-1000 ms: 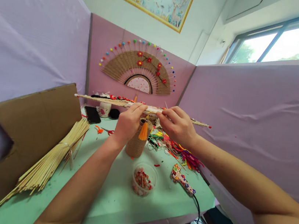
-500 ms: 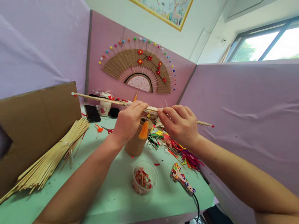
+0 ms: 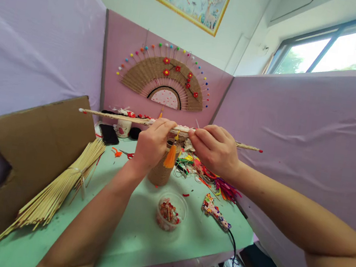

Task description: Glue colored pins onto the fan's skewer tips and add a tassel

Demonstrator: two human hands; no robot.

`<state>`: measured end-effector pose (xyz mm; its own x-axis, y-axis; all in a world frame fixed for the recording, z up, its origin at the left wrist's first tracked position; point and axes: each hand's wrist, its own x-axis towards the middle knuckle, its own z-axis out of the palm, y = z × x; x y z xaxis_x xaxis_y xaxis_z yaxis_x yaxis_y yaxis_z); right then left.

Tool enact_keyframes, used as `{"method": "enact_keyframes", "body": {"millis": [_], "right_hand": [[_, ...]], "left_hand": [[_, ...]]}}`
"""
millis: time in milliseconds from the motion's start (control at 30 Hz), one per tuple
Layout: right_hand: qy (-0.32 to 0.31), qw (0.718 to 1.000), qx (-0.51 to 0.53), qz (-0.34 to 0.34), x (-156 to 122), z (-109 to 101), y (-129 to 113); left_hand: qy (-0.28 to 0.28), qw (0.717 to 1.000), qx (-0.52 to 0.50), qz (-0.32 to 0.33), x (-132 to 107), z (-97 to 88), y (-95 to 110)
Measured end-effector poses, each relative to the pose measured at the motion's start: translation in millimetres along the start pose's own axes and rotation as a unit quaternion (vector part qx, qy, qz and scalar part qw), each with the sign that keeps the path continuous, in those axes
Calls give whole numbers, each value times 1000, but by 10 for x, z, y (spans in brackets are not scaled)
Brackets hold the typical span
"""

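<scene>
I hold a flat, fan-shaped craft piece of bamboo sticks (image 3: 117, 116) edge-on at chest height above the green table (image 3: 136, 238). My left hand (image 3: 153, 142) is closed on its middle from the left. My right hand (image 3: 216, 150) pinches it from the right, fingers curled over the top. Bead-tipped stick ends reach out to both sides. An orange tassel (image 3: 170, 158) hangs from the piece between my hands. Right behind and below it stands a twine-wrapped jar (image 3: 160, 171).
A bundle of bamboo sticks (image 3: 57, 188) lies at the left against a cardboard sheet (image 3: 27, 143). A clear cup of red beads (image 3: 171, 212) and a patterned glue gun (image 3: 216, 212) with a black cord sit near the front. Coloured strips (image 3: 217, 184) lie at the right. A finished fan (image 3: 165, 83) hangs on the pink partition.
The view has drifted slightly; the piece's stick ends now reach a little further left and right. Both hands keep their hold on its middle.
</scene>
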<state>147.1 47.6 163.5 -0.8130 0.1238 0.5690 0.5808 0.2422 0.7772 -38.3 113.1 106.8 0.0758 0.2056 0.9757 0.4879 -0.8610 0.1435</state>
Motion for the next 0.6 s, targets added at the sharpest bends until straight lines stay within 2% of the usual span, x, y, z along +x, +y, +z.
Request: {"method": "enact_keyframes", "body": {"millis": [167,400,600], "right_hand": [[0,1000,9,3,26,-64,-22],[36,999,-7,-12,40,-89,-22],[22,1000,-5,-3,8,-89,-23]], "left_hand": [[23,999,1,21,-9,0,-21],[40,998,-12,43,-15,11,-35],[38,998,-19,42,-14,2,-24]]}}
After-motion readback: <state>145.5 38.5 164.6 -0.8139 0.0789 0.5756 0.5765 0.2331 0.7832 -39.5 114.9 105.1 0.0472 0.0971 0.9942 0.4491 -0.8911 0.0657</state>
